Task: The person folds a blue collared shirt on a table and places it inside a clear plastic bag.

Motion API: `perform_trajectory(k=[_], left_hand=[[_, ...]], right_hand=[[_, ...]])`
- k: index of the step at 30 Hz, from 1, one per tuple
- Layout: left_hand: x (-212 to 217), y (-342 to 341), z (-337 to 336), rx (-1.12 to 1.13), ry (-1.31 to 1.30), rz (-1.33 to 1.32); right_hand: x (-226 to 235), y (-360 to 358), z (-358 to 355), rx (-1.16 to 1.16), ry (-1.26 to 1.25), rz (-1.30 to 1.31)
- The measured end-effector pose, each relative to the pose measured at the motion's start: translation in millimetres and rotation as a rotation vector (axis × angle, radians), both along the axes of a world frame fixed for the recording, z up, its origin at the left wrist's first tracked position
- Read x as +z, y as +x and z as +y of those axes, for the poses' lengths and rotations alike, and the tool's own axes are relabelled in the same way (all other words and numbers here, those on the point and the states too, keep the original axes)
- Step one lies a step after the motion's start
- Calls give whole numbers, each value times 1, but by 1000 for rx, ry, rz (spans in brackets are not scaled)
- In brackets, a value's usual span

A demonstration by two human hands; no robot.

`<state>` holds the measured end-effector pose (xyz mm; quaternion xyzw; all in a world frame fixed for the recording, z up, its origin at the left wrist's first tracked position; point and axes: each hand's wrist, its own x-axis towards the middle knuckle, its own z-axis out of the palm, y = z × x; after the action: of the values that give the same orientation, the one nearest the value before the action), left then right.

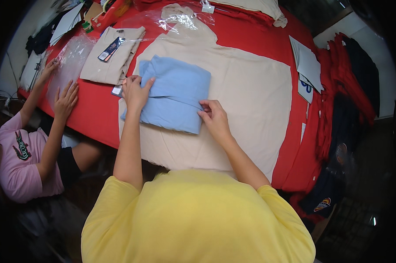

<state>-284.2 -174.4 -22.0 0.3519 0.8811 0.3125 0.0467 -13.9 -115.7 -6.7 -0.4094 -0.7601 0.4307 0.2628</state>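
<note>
A folded light-blue garment lies in front of me on top of a beige garment that is spread flat. My left hand is closed on the blue garment's left edge, its thumb on top of the cloth. At the right edge, my right hand pinches the cloth beside a fold line that runs across the middle. A small dark tag shows partly, next to my left hand. The fingertips under the cloth are hidden.
A folded beige garment with a hang tag sits at left on the red-covered table. Beyond it, a co-worker's hands handle a clear plastic bag. White cards and stacked red garments line the right side.
</note>
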Motion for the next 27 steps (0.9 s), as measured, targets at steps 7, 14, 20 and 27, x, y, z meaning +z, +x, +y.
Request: perform_trajectory(k=[7,14,20,27], left_hand=[[-18,-7,-2,-27,182,5],[-22,-6,-4,-15,287,64],[18,13,-14,-34,16,7],[25,123,-51,-400,-3,-287]], right_hand=[[-7,-6,8,215,330,-40],[7,24,-18,226,6,25],[-14,10,14,-6,-277,138],[61,63,151,169,-115,-311]])
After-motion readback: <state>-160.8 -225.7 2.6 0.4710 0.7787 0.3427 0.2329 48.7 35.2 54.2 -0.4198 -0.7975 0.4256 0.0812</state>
